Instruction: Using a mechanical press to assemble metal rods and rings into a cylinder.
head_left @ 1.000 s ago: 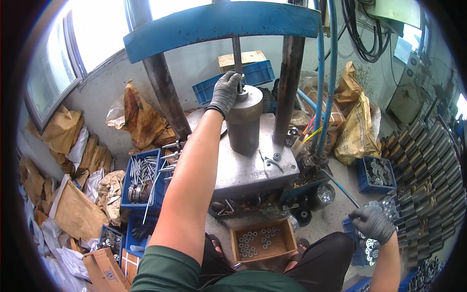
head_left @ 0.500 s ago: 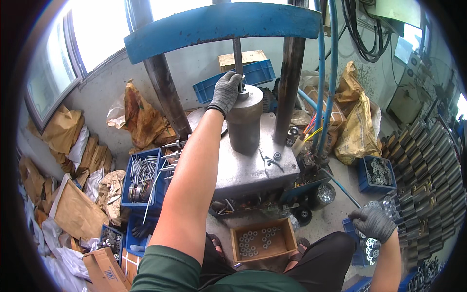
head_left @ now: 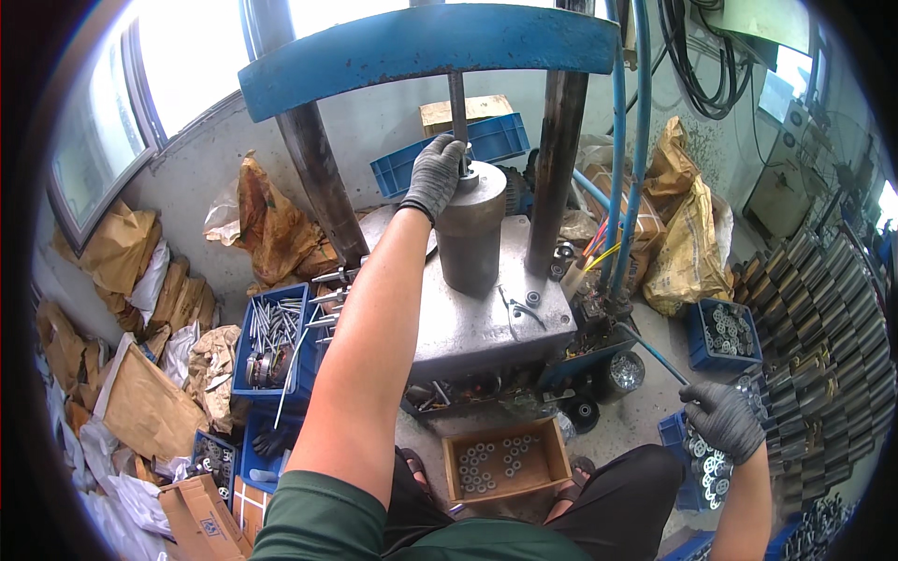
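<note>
My left hand (head_left: 437, 176), in a grey glove, is closed around the lower part of an upright metal rod (head_left: 457, 105). The rod hangs from a blue press crossbeam (head_left: 426, 51) and meets a small ring-shaped piece on top of a thick steel cylinder (head_left: 470, 248). The fingertips are partly hidden behind the rod. Off to the right, my gloved right hand (head_left: 725, 421) grips the end of a thin blue lever (head_left: 655, 359). Beneath that hand stands a blue bin (head_left: 690, 491) of white, spoked round parts (head_left: 713, 472).
Pliers (head_left: 516, 313) and a small ring lie on the steel press bed (head_left: 449, 341). A wooden box (head_left: 510, 488) of rings sits between my feet. At left is a blue bin (head_left: 301, 313) of metal pins. Stacked dark tubes (head_left: 823, 346) line the right side.
My right hand has risen slightly, and the lever's end has come up with it. My left hand stays at the rod, almost unmoved.
</note>
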A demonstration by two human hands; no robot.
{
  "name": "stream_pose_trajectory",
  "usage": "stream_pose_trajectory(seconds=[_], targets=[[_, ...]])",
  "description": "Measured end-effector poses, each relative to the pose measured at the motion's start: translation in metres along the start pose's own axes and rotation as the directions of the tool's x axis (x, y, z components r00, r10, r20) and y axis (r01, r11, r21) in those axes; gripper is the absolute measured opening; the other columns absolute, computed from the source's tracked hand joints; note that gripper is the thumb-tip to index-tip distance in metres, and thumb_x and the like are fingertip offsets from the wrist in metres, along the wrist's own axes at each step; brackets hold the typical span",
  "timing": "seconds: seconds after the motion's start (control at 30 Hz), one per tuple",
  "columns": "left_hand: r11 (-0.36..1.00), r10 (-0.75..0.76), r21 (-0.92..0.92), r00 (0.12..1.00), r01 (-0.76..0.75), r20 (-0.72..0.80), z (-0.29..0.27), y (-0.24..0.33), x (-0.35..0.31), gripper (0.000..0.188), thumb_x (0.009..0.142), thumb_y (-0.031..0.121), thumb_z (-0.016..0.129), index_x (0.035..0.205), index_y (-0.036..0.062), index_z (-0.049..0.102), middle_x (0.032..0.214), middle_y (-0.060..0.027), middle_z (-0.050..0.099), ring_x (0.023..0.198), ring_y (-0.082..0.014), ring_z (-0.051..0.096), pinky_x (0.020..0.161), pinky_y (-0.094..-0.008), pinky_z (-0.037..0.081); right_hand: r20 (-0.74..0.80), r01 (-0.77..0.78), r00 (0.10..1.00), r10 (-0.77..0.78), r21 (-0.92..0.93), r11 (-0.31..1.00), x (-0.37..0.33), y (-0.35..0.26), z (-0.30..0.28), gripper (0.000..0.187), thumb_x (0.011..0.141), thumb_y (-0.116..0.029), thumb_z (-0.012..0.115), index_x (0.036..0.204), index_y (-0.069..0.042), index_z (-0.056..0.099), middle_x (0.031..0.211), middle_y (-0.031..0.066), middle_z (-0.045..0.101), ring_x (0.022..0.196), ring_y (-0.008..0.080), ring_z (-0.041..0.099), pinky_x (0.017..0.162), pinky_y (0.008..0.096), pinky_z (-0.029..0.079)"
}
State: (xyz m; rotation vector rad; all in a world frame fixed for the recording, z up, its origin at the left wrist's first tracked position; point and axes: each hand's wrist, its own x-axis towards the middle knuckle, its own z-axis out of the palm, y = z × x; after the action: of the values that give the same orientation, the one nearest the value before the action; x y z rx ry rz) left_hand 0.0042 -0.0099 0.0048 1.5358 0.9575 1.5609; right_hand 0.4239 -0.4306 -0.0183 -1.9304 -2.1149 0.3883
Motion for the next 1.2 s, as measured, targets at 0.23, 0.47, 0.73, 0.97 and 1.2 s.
stream_pose_trajectory(seconds=[0.23, 0.47, 0.73, 0.97, 1.2], targets=[[0.999, 0.004, -0.035, 1.0, -0.004, 0.013, 0.005, 0.006, -0.008, 0.02, 0.101, 0.021, 0.06, 0.111, 0.0057, 0.068, 0.086, -0.0019, 0.067, 0.081, -0.0107, 0.061, 0.076, -0.0282, 0.05, -0.64, 0.13, 0.744, -0.192, -0.144, 0.981, 0.053, -0.012, -0.017, 0.015, 0.091, -0.009, 0.069, 0.102, -0.001, 0.071, 0.096, 0.0209, 0.072, 0.092, 0.0375, 0.07, 0.085, 0.0437, 0.057], [1.0, -0.003, -0.013, 1.0, 0.004, 0.013, 0.009, 0.005, -0.007, 0.021, 0.103, 0.022, 0.059, 0.113, 0.0062, 0.068, 0.087, -0.0016, 0.068, 0.081, -0.0104, 0.061, 0.078, -0.0286, 0.051, -0.749, 0.102, 0.588, -0.306, -0.306, 0.946, 0.166, -0.019, -0.08, 0.016, 0.095, -0.015, 0.065, 0.102, -0.002, 0.071, 0.097, 0.0195, 0.071, 0.091, 0.0388, 0.07, 0.081, 0.0459, 0.055], [1.0, 0.0, -0.026, 1.0, 0.0, 0.015, 0.007, 0.006, -0.006, 0.023, 0.102, 0.021, 0.061, 0.118, 0.0063, 0.067, 0.091, -0.0033, 0.069, 0.084, -0.0108, 0.062, 0.079, -0.0282, 0.052, -0.691, -0.102, 0.693, -0.205, -0.375, 0.921, 0.217, -0.016, -0.098, 0.022, 0.098, -0.024, 0.06, 0.098, -0.004, 0.069, 0.098, 0.0221, 0.07, 0.095, 0.0413, 0.068, 0.084, 0.0504, 0.056], [0.997, 0.007, -0.076, 1.0, -0.007, 0.007, 0.004, 0.018, -0.022, 0.023, 0.099, 0.015, 0.065, 0.12, 0.0063, 0.067, 0.094, -0.0013, 0.068, 0.084, -0.0106, 0.061, 0.08, -0.027, 0.051, -0.683, -0.228, 0.724, -0.09, -0.361, 0.904, 0.221, -0.014, -0.094, 0.021, 0.097, -0.025, 0.058, 0.099, -0.008, 0.071, 0.098, 0.0214, 0.072, 0.094, 0.0401, 0.07, 0.086, 0.0508, 0.056], [0.698, 0.673, 0.263, 0.736, -0.666, 0.078, 0.024, 0.052, -0.123, 0.034, 0.094, 0.01, 0.069, 0.128, 0.0078, 0.063, 0.107, -0.012, 0.069, 0.095, -0.027, 0.066, 0.087, -0.0378, 0.052, -0.673, -0.207, 0.731, -0.111, -0.374, 0.904, 0.209, -0.007, -0.096, 0.021, 0.095, -0.024, 0.059, 0.093, -0.006, 0.071, 0.095, 0.0224, 0.071, 0.093, 0.0412, 0.069, 0.084, 0.0514, 0.056]])
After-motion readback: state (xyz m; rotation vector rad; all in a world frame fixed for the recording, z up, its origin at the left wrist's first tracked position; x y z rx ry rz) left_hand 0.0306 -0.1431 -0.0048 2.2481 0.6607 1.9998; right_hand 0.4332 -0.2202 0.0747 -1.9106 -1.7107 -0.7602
